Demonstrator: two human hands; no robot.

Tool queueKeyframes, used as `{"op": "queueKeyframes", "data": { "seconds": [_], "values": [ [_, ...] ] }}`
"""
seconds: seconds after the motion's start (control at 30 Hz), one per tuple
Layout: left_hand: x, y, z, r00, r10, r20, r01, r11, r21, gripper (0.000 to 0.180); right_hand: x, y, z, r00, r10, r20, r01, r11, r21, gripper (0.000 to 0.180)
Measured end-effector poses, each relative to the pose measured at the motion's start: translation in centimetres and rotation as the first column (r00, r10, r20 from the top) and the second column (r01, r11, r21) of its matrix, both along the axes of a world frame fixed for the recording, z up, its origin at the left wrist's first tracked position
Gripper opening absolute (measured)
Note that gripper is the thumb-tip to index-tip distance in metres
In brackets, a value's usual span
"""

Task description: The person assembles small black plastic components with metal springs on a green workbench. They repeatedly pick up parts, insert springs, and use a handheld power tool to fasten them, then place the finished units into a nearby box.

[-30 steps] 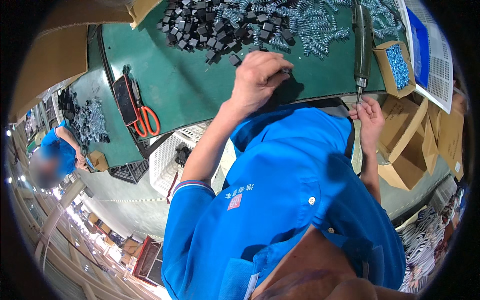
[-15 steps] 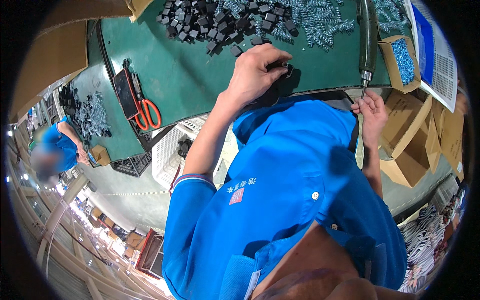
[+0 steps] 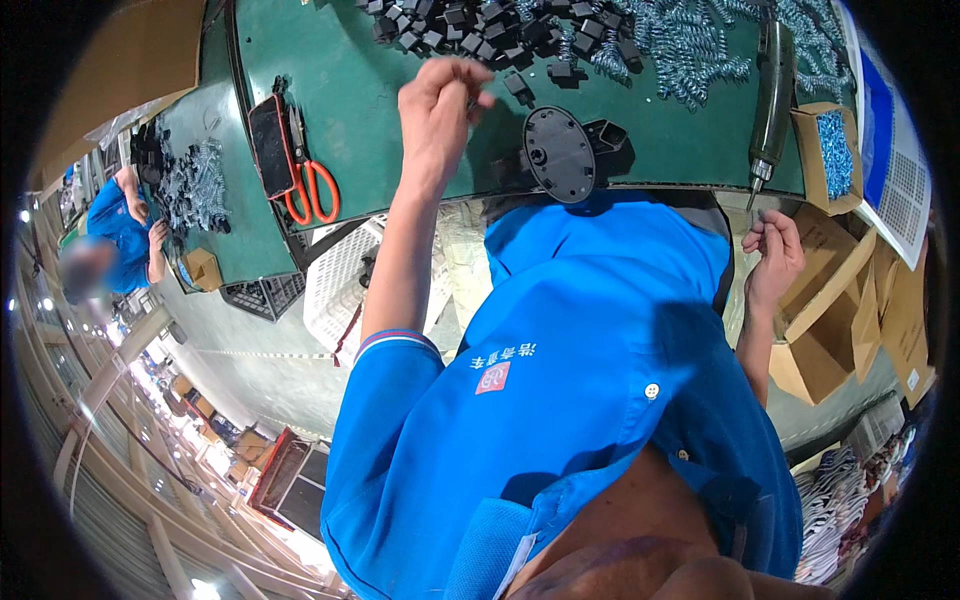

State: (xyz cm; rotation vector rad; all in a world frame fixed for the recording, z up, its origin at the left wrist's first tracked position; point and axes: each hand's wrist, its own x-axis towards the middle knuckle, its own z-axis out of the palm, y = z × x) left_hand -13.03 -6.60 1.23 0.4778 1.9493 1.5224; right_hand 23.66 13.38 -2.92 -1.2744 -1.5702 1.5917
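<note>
My left hand (image 3: 440, 115) is over the green table, slightly blurred, with its bent fingers apart and nothing visible in them. To its right, near the table's front edge, a black oval plate (image 3: 558, 155) with small holes stands tilted. A black square tube end (image 3: 606, 135) shows behind it. A loose black block (image 3: 519, 88) lies between my hand and the plate. My right hand (image 3: 775, 255) is closed in a pinch just below the tip of a dark green power screwdriver (image 3: 772, 100). What the pinch holds is too small to make out.
Black blocks (image 3: 470, 30) and metal springs (image 3: 690, 50) lie heaped at the back. A box of bluish screws (image 3: 833, 155) stands at the right. Orange-handled scissors (image 3: 315, 190) and a black phone-like slab (image 3: 270, 145) are left. A co-worker (image 3: 120, 220) sits far left.
My left hand has let go of the black plate and moved left, leaving the plate in plain sight. My right hand stays by the screwdriver tip. The whole view has shifted slightly.
</note>
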Motion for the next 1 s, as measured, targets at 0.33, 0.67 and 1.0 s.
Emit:
{"op": "queueKeyframes", "data": {
  "seconds": [0.33, 0.67, 1.0],
  "values": [
    [5.8, -3.7, 0.5, 0.924, -0.286, -0.255, 0.117, 0.844, -0.523, 0.041, -13.5, -3.0, 1.7, 0.835, 0.550, 0.018, -0.537, 0.820, -0.199, 0.022],
    [7.4, -6.8, -1.2, 0.837, -0.072, -0.543, -0.108, 0.950, -0.293, 0.038, -17.5, -4.0, 2.3, 0.718, 0.679, -0.155, -0.694, 0.677, -0.247, 0.023],
    [-2.1, -17.9, -1.6, 0.547, 0.759, -0.353, -0.829, 0.549, -0.102, 0.040, -15.7, -2.3, 2.8, 0.765, 0.639, -0.080, -0.636, 0.730, -0.250, 0.011]
  ]
}}
